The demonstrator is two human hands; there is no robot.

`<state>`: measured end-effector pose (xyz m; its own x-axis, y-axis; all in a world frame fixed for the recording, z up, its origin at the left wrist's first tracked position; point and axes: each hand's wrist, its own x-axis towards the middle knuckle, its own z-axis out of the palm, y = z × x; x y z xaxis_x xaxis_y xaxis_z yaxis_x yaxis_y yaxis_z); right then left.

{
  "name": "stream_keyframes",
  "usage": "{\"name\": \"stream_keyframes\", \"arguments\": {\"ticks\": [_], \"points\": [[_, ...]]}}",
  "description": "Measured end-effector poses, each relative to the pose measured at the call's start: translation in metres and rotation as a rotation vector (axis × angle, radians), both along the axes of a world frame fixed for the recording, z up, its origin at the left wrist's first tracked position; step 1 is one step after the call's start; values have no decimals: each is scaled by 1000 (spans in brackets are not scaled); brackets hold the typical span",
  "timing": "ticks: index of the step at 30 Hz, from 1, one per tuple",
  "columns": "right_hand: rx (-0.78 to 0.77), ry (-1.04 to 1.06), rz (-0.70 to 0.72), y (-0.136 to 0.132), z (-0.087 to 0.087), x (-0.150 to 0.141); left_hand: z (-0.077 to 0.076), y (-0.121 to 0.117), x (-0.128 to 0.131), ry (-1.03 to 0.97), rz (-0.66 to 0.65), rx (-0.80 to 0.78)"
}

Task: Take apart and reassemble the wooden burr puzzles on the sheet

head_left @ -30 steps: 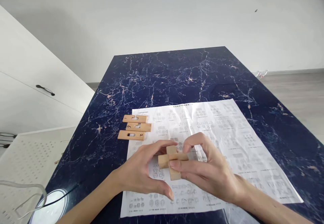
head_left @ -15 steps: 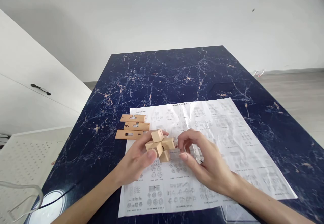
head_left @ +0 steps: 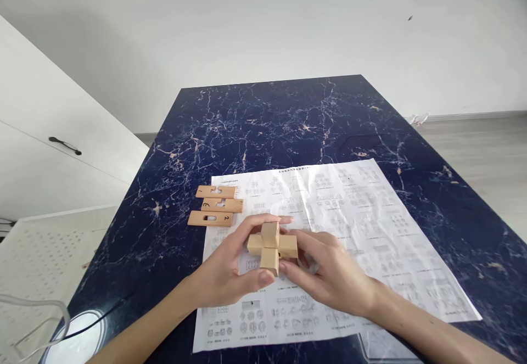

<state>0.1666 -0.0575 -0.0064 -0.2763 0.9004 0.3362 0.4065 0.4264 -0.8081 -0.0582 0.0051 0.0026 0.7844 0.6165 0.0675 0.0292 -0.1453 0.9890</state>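
Observation:
A pale wooden burr puzzle (head_left: 270,239), made of interlocked bars in a cross shape, is held above the printed sheet (head_left: 337,205). My left hand (head_left: 230,265) grips it from the left, fingers behind and thumb at the front lower end. At its right side, my right hand (head_left: 329,265) has its fingers and thumb closed on the puzzle, partly hidden behind it. Left of the puzzle lie three flat wooden pieces with cut-outs: one marked 1 (head_left: 228,191), one marked 3 (head_left: 234,205) and one marked 2 (head_left: 196,218).
The creased sheet with small diagrams lies on a dark blue marbled table (head_left: 263,117). A transparent flat case (head_left: 385,347) sticks out under its front edge. At the lower left are a round white object (head_left: 76,339) with a cable and a perforated white surface (head_left: 37,254).
The burr puzzle has moved slightly right and turned, one arm now pointing towards me. My right hand, apart from it before, has closed on its right side.

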Motion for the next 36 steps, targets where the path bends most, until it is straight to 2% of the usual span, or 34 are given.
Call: {"name": "stream_keyframes", "arguments": {"ticks": [3,6,9,12,15,18,23,27,36], "points": [[119,-27,-104,0,-1,-1,-1,0,0,37,44,79],[258,-133,-186,1,-5,-2,-4,-1,0,94,75,75],[382,-243,-201,2,-8,-3,-6,-2,1,115,88,32],[425,-274,-145,4,-7,-3,-4,-3,4,125,113,28],[365,-224,-48,5,-3,-2,-2,-4,4,129,131,48],[221,-88,-1,4,0,-1,-4,-4,1,44,135,39],[16,111,0,1,3,0,-11,-4,-3,-105,14,11],[15,79,66,2,3,1,-10,-4,-2,-82,-59,22],[21,90,20,0,4,2,1,-1,3,23,22,79]]}}
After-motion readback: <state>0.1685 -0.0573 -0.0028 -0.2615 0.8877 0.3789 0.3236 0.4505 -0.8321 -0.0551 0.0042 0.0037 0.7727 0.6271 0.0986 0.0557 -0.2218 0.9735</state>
